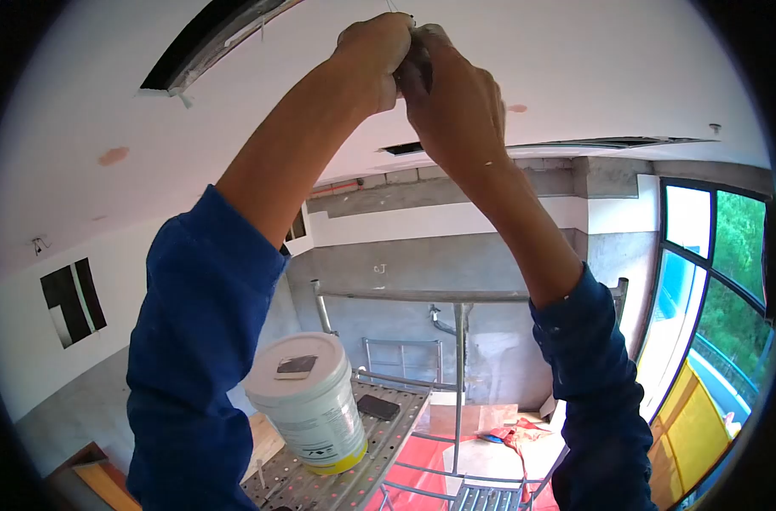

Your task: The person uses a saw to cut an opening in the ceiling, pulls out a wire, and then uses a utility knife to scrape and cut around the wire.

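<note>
Both my arms, in blue sleeves, reach up to the white ceiling (320,136). My left hand (377,60) is closed near the top of the view, by a thin wire (391,6) at the ceiling. Right against it, my right hand (456,102) is closed too, with its fingers curled. A small dark thing shows between the two hands, too hidden to name. Below them, a white lidded bucket (307,400) stands on a perforated metal platform (388,434), with a dark flat piece (296,367) on its lid. Beside the bucket lies a black phone-like object (378,407).
A metal guard rail (405,296) runs beyond the platform. Long dark openings cut the ceiling at the upper left (179,60) and ahead (405,148). Tall windows (711,247) and a yellow panel (690,426) are at the right. Red sheeting (418,468) lies far below.
</note>
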`<state>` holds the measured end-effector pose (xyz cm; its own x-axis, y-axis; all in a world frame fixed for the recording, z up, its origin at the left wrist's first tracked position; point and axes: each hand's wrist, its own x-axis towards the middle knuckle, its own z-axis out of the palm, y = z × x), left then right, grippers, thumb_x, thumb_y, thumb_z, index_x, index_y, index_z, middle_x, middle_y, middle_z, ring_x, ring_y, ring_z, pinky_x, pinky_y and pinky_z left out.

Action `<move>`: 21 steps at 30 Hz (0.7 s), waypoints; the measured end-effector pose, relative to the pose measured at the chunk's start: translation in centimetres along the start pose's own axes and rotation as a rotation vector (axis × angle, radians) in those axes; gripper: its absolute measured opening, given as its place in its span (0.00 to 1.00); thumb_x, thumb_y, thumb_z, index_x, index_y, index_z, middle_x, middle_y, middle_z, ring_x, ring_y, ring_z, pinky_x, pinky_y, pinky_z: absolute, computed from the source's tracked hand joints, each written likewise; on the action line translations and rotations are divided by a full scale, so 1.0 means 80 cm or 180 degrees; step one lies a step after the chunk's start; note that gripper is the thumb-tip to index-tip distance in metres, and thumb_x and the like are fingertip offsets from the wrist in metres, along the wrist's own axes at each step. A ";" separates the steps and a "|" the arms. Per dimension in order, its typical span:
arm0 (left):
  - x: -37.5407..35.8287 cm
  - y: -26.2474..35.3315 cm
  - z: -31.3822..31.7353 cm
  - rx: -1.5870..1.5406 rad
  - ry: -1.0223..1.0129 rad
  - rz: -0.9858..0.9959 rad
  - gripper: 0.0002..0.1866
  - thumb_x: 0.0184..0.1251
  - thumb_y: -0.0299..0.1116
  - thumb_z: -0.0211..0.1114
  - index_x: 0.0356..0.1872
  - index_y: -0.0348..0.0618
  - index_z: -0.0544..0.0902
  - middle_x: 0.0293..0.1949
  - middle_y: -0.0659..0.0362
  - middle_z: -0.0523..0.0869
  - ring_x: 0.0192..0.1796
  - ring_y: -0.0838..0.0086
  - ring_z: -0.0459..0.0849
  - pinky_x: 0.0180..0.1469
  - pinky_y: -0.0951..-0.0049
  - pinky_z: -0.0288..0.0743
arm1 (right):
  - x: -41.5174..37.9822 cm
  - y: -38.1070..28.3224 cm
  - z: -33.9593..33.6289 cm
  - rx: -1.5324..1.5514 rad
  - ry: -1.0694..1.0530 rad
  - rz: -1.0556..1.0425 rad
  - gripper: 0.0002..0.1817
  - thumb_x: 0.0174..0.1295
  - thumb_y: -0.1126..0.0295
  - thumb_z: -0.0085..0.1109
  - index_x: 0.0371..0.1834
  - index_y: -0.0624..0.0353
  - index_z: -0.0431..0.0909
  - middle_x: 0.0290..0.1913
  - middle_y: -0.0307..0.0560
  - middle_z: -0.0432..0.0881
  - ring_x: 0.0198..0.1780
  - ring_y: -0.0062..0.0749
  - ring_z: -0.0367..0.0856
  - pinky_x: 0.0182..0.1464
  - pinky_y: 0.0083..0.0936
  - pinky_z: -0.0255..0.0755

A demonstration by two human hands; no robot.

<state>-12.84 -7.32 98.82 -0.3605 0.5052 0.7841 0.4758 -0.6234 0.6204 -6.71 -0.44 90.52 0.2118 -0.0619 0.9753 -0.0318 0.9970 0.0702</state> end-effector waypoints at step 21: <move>-0.012 -0.052 0.041 0.0729 0.0975 0.0851 0.15 0.76 0.41 0.48 0.43 0.37 0.72 0.29 0.58 0.73 0.23 0.78 0.68 0.19 0.78 0.60 | -0.617 0.103 -0.109 0.1053 -0.3289 0.2356 0.28 0.63 0.61 0.58 0.64 0.60 0.66 0.52 0.61 0.79 0.46 0.62 0.81 0.47 0.51 0.76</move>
<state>-11.85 -3.26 95.41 -0.4051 0.1237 0.9059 0.7367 -0.5425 0.4036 -8.93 11.26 41.16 -0.7953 0.3376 0.5036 -0.0847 0.7606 -0.6437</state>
